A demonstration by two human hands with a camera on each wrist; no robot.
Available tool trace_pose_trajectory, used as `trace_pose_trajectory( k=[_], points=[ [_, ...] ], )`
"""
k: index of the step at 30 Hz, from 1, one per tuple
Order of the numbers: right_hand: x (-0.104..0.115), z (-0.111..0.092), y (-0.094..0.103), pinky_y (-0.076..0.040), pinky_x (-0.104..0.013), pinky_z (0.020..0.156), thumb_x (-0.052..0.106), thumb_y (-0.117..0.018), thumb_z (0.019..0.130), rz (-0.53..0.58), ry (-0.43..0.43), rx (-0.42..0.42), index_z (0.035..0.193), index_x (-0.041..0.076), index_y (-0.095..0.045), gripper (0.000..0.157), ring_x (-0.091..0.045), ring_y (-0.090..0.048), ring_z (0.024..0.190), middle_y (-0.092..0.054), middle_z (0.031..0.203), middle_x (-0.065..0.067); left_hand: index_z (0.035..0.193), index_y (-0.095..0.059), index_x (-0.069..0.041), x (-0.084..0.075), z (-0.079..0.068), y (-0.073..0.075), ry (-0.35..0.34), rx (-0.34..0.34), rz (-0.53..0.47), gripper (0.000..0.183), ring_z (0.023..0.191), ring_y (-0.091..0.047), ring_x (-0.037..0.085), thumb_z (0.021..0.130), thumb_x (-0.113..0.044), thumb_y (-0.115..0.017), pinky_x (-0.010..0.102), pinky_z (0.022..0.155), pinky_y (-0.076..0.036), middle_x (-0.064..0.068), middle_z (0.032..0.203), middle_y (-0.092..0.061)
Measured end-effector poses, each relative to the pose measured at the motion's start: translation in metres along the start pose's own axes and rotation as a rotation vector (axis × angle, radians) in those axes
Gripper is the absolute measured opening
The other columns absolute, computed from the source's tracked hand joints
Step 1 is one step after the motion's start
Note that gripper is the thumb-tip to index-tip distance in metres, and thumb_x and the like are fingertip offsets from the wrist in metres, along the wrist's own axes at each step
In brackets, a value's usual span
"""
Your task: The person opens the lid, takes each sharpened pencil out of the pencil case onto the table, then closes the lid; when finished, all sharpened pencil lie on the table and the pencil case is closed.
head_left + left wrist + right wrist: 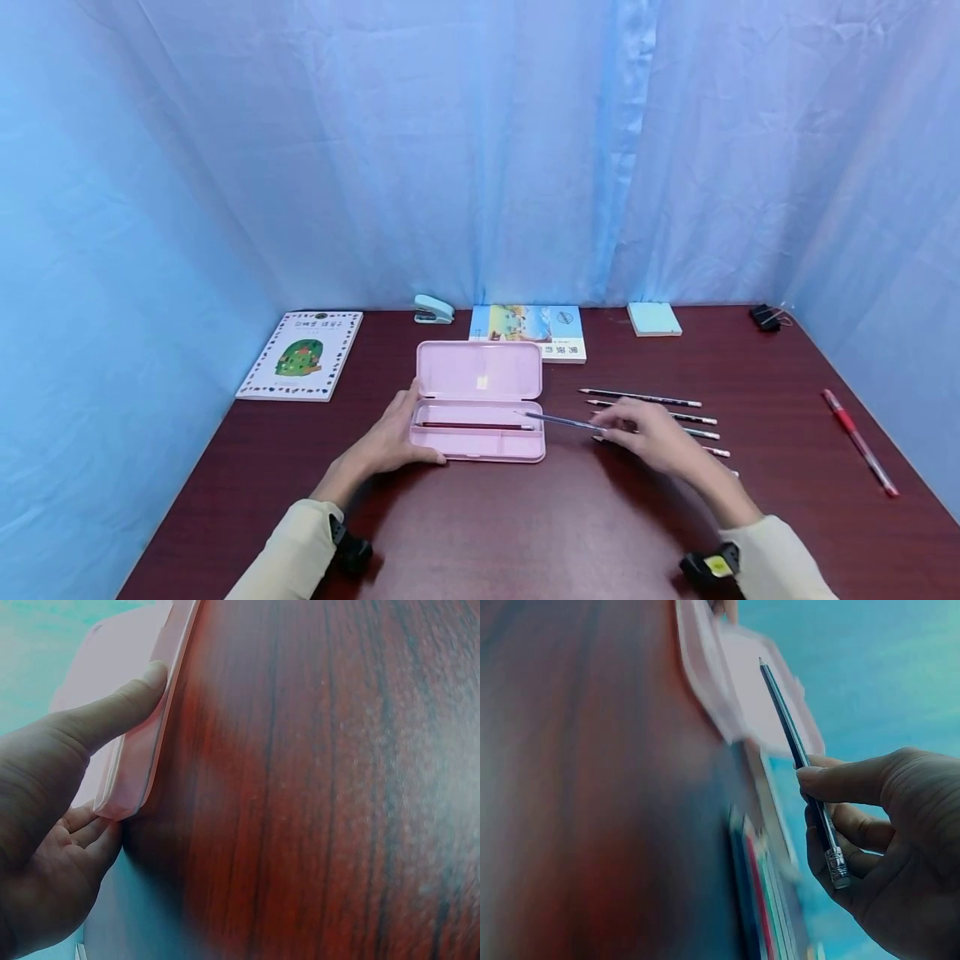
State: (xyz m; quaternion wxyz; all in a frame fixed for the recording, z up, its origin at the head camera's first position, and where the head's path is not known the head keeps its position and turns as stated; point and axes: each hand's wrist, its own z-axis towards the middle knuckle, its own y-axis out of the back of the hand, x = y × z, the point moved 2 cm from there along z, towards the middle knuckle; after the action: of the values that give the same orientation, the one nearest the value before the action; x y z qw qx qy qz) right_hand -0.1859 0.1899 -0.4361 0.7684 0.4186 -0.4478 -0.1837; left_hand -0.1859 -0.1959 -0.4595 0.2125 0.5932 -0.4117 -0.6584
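Observation:
A pink pencil case (522, 450) lies with its lid (480, 367) raised and leaning back. Inside its long rear compartment is a dark red pencil (472, 427). My left hand (390, 435) holds the case at its left end, thumb along the front wall and fingers around the left side (75, 750). Between thumb and fingers, my right hand (648, 433) pinches a dark pencil (784, 712) near its eraser end. That pencil's sharpened tip points left, over the right part of the case. Several more pencils (641, 397) lie side by side beneath and beyond the right hand.
Behind the case lies a book (566, 321), partly covered by the lid. A light blue stapler (433, 309), a white picture book (300, 354), a sticky-note pad (654, 319) and a black binder clip (767, 317) sit farther back. At right lies a red pen (858, 442).

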Motion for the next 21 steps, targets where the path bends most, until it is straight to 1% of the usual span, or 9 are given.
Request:
trace_pose_trajectory(
  k=[5, 10, 15, 21],
  points=[
    [-0.019, -0.045, 0.018, -0.042, -0.024, 0.063, 0.005, -0.071, 0.078, -0.044, -0.042, -0.054, 0.093, 0.02, -0.07, 0.021, 0.0, -0.048, 0.072, -0.059, 0.082, 0.013, 0.149, -0.001, -0.009, -0.001, 0.0, 0.0, -0.004, -0.001, 0.002, 0.128, 0.124, -0.033, 0.022, 0.059, -0.05, -0.082, 0.04, 0.102, -0.03, 0.012, 0.14, -0.029],
    [-0.028, -0.079, 0.028, -0.04, -0.023, 0.06, 0.005, -0.071, 0.078, -0.063, -0.099, -0.09, 0.091, 0.023, -0.069, 0.022, 0.002, -0.047, 0.069, -0.056, 0.078, 0.016, 0.149, -0.001, -0.009, 0.001, 0.0, 0.0, -0.011, -0.001, 0.004, 0.127, 0.125, -0.033, 0.022, 0.059, -0.051, -0.081, 0.04, 0.103, -0.03, 0.012, 0.14, -0.029],
    [-0.033, -0.1, 0.029, -0.04, -0.021, 0.058, 0.003, -0.072, 0.076, -0.06, -0.104, -0.133, 0.09, 0.023, -0.068, 0.024, 0.002, -0.047, 0.067, -0.055, 0.078, 0.016, 0.149, -0.001, -0.009, 0.001, 0.0, 0.0, -0.012, -0.001, -0.003, 0.127, 0.125, -0.033, 0.022, 0.059, -0.049, -0.082, 0.04, 0.102, -0.03, 0.013, 0.14, -0.029],
    [-0.037, -0.109, 0.026, -0.039, -0.018, 0.058, 0.003, -0.073, 0.075, -0.074, -0.125, -0.14, 0.089, 0.025, -0.068, 0.026, 0.003, -0.048, 0.067, -0.056, 0.078, 0.015, 0.149, -0.001, -0.009, 0.001, 0.001, -0.001, -0.005, -0.001, 0.0, 0.128, 0.125, -0.033, 0.022, 0.059, -0.049, -0.082, 0.04, 0.102, -0.03, 0.012, 0.14, -0.03]
  ],
)
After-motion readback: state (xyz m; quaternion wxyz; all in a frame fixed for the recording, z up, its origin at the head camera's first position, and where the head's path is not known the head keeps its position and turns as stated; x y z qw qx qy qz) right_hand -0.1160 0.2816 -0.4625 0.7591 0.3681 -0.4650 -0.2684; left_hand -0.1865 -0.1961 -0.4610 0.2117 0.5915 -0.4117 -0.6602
